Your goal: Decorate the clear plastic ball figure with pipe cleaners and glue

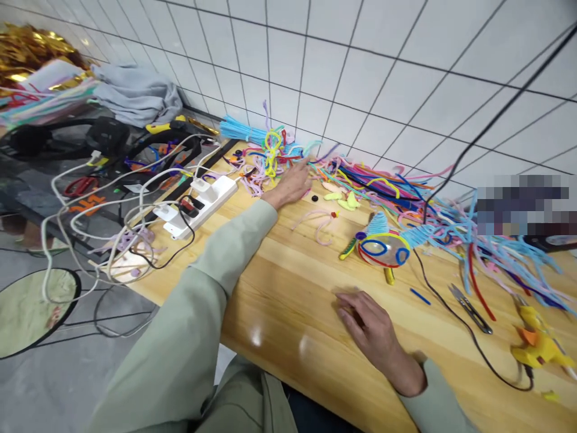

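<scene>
A white tiled wall (pixel 315 72) rises behind a pale wooden tabletop (pixel 288 264), and along its foot runs a bright heap of fuzzy stems (pixel 374 180) in pink, blue, orange and yellow. The person's left hand (pixel 291 183) stretches over to the near end of that heap, palm down, its fingertips among or just above the strands; from where I stand I can't tell whether they pinch anything. A yellow looped stem (pixel 272 153) sits just beyond the hand to its left, and the main heap spreads off to its right against the wall.

The stems look very light, soft outside with a bendable core, so I'd expect them to snag on one another rather than slip; a loose end, pinched between thumb and forefinger, seems the best hold.

The right hand (pixel 367 325) rests low at the tabletop's front, empty, fingers loosely curled with the thumb apart. Beyond it sits a clear rounded figure (pixel 383 249) with blue-ringed eyes and blue ears, well apart from the left hand. Snips (pixel 471 310) lie further right.
</scene>
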Demonstrator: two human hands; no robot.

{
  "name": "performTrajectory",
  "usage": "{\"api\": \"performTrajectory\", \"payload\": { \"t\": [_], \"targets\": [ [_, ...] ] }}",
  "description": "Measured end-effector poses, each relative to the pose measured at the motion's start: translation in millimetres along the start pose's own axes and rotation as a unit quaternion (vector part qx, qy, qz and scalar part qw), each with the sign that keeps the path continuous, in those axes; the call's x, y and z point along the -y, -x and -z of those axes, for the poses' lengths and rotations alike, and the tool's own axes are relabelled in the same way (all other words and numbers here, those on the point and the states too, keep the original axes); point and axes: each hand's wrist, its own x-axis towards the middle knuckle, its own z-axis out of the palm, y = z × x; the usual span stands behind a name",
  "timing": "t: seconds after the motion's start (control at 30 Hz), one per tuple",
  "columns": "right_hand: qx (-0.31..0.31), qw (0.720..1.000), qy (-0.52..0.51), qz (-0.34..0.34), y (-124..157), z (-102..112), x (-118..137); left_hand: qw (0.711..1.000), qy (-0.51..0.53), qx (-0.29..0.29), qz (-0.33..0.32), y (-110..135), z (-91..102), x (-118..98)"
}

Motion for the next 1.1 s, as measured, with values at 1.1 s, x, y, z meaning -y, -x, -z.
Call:
{"api": "performTrajectory", "payload": {
  "t": [1.1],
  "targets": [
    [0.021, 1.000, 0.006, 0.012, -6.7, 0.6, 0.6, 0.994, -0.054, -0.068, 0.060, -21.7, -9.2, -43.4]
  ]
}}
